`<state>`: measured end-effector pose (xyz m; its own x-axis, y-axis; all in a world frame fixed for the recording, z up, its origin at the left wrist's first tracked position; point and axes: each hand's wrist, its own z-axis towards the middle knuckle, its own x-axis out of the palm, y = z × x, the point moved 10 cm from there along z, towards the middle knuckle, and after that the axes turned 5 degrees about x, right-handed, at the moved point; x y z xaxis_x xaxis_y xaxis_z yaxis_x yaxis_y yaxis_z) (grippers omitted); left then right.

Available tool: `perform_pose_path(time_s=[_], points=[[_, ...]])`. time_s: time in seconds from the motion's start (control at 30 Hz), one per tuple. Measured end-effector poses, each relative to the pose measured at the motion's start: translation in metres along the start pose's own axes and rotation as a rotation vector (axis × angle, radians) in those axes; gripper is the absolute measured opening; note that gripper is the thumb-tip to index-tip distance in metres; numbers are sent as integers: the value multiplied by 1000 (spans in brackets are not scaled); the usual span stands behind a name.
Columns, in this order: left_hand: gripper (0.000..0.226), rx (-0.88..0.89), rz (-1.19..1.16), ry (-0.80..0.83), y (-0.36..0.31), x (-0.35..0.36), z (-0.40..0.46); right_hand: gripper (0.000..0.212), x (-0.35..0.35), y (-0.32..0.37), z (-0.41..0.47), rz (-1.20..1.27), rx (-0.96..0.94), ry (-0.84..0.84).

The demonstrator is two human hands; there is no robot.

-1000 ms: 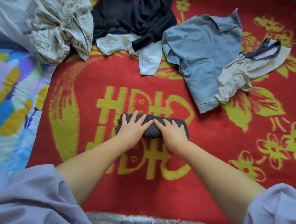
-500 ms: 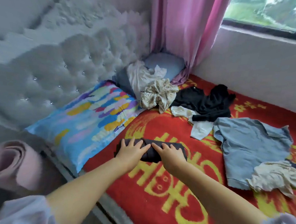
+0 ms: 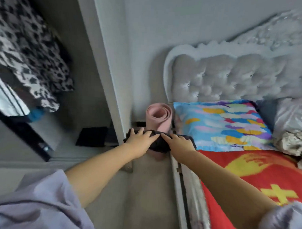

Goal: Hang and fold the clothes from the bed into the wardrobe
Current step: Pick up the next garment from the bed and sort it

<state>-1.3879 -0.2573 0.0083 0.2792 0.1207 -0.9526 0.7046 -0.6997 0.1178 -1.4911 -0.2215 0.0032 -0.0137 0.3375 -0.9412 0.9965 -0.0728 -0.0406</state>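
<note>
Both hands, left hand (image 3: 139, 137) and right hand (image 3: 177, 142), gripped the folded dark garment (image 3: 158, 145) crosswise; wardrobe (image 3: 88, 86) lay leftward, nearer the left.

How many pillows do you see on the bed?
1 for sure: the colourful pillow lies at the headboard, right of the pink roll. A grey-blue shape behind it may be another; I cannot tell.

Loose pale lilac sleeves (image 3: 37, 204) pushed up above the elbows, forearms bare.
</note>
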Motion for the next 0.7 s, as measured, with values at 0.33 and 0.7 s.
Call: perform_pose_path(time_s=[0.33, 0.7], points=[[71, -306, -57, 146, 264, 87, -173, 80, -16, 325, 77, -119, -343, -34], [73, -376, -136, 183, 436, 156, -187, 80, -24, 481, 175, -167, -405, -19]])
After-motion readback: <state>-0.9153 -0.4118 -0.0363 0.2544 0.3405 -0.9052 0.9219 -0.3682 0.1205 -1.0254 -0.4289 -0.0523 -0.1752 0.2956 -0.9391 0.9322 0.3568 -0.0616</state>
